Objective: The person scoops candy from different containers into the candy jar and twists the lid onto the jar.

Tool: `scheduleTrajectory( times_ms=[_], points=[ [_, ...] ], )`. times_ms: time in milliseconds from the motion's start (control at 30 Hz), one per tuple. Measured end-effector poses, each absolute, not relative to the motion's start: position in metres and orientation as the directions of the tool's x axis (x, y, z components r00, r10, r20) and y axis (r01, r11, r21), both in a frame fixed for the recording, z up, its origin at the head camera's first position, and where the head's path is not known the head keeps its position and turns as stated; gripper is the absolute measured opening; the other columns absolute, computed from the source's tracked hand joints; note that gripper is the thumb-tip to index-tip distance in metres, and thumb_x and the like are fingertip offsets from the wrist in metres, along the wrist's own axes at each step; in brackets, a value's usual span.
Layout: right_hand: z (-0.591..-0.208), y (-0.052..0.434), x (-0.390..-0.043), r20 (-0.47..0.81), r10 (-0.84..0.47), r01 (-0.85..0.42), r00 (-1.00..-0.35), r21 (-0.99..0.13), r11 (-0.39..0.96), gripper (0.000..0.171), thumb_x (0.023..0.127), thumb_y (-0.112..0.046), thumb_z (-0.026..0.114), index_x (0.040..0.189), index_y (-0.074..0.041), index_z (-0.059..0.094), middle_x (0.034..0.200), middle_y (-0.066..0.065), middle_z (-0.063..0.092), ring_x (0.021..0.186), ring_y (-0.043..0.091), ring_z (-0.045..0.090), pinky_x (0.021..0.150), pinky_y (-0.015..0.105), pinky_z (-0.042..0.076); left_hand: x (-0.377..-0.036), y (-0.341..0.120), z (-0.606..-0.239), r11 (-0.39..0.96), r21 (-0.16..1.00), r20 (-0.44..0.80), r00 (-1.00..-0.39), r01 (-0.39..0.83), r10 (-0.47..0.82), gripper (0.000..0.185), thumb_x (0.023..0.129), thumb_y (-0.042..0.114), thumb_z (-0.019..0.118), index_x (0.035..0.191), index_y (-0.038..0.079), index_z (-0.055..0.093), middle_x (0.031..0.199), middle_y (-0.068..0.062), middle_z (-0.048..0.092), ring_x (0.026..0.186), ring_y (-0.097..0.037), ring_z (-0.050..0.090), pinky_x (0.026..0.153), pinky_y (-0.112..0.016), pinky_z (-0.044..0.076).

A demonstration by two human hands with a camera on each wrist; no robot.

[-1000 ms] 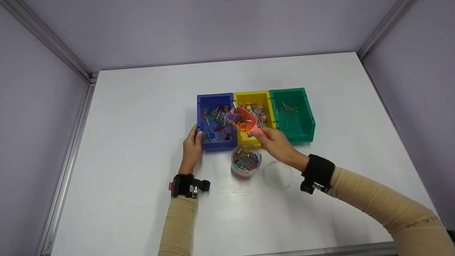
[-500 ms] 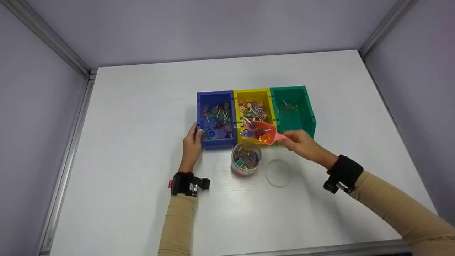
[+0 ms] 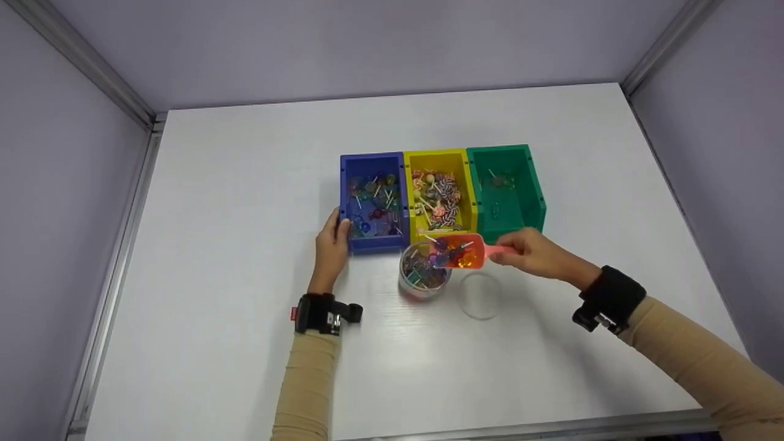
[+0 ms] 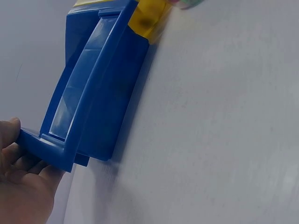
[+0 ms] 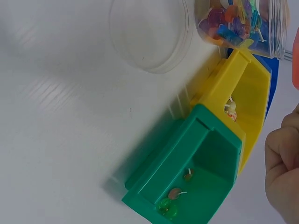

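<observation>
My right hand (image 3: 531, 252) grips the handle of a small pink plastic scoop (image 3: 463, 252), fingers curled round it. The scoop is loaded with coloured lollipops and hangs just over the rim of a clear round plastic jar (image 3: 422, 274), which stands on the white counter (image 3: 214, 245) in front of the bins and already holds a heap of the same sweets. In the right wrist view I see my fingers (image 5: 282, 172) bunched in a fist at the frame's edge, with only a sliver of the scoop showing.

My left hand (image 3: 332, 245) rests against the near left corner of the blue plastic bin (image 3: 371, 202), thumb on the rim and fingers pressed along its outer wall; the left wrist view shows the fingers (image 4: 23, 165) lying fairly straight beneath the bin's lip.

The blue bin holds mixed lollipops. Touching it on the right is a yellow plastic bin (image 3: 438, 196) of striped swirl lollipops, and beside that a green plastic bin (image 3: 505, 188) with only a few sweets at its far end. A clear round lid (image 3: 479, 296) lies flat on the counter just right of the jar.
</observation>
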State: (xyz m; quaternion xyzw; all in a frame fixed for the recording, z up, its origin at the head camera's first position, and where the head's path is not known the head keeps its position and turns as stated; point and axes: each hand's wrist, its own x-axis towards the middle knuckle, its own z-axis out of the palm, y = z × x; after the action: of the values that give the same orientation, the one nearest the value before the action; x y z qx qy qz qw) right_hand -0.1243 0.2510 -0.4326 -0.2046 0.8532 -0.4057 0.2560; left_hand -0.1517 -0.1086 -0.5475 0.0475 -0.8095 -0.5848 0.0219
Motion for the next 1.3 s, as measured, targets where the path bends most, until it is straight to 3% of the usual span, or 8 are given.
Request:
scheduleTrajectory(
  times_ms=[300,467,933,1200,1300],
  points=[
    [-0.428,0.252,-0.126,-0.247,-0.602,-0.227,-0.759,-0.766,0.602,0.022,0.094,-0.018,0.063,0.084,0.000,0.071,0.055,-0.004,0.041,0.049,0.001,0.035,0.044,0.016,0.027,-0.152,-0.108,-0.544,0.292,0.953,-0.054,-0.995,-0.077,-0.089,0.049,0.104,0.018,0.042,0.147,-0.004,0.034,0.150,-0.023,0.041,0.143,-0.032,0.038,0.121,-0.042,0.033],
    [-0.424,0.250,-0.129,-0.268,-0.609,-0.267,-0.746,-0.718,0.643,0.021,0.093,-0.019,0.062,0.086,-0.002,0.072,0.056,-0.003,0.046,0.051,0.002,0.038,0.045,0.016,0.031,-0.152,-0.109,-0.544,0.286,0.955,-0.059,-0.994,-0.084,-0.093,0.048,0.104,0.019,0.041,0.147,-0.003,0.034,0.151,-0.021,0.041,0.144,-0.031,0.038,0.121,-0.041,0.032],
    [-0.396,0.236,-0.137,-0.423,-0.606,-0.280,-0.674,-0.613,0.739,0.028,0.094,-0.023,0.058,0.080,-0.002,0.069,0.055,-0.004,0.039,0.048,0.004,0.035,0.046,0.018,0.028,-0.149,-0.107,-0.547,0.284,0.955,-0.065,-0.993,-0.089,-0.094,0.047,0.104,0.018,0.042,0.147,-0.002,0.036,0.149,-0.021,0.044,0.142,-0.031,0.040,0.120,-0.042,0.034],
    [-0.383,0.226,-0.135,-0.421,-0.593,-0.325,-0.687,-0.552,0.768,0.029,0.093,-0.021,0.058,0.070,-0.003,0.064,0.054,-0.005,0.037,0.048,0.008,0.033,0.047,0.018,0.026,-0.149,-0.108,-0.547,0.306,0.951,-0.019,-0.995,-0.049,-0.100,0.047,0.104,0.016,0.043,0.145,-0.005,0.037,0.143,-0.025,0.049,0.135,-0.033,0.047,0.116,-0.046,0.039],
    [-0.380,0.224,-0.135,-0.427,-0.586,-0.320,-0.689,-0.547,0.774,0.029,0.093,-0.021,0.058,0.071,-0.004,0.064,0.053,-0.005,0.036,0.047,0.008,0.032,0.047,0.019,0.026,-0.150,-0.108,-0.547,0.314,0.948,-0.015,-0.994,-0.048,-0.106,0.046,0.103,0.016,0.044,0.145,-0.005,0.038,0.145,-0.024,0.047,0.139,-0.034,0.044,0.117,-0.045,0.037]
  ],
)
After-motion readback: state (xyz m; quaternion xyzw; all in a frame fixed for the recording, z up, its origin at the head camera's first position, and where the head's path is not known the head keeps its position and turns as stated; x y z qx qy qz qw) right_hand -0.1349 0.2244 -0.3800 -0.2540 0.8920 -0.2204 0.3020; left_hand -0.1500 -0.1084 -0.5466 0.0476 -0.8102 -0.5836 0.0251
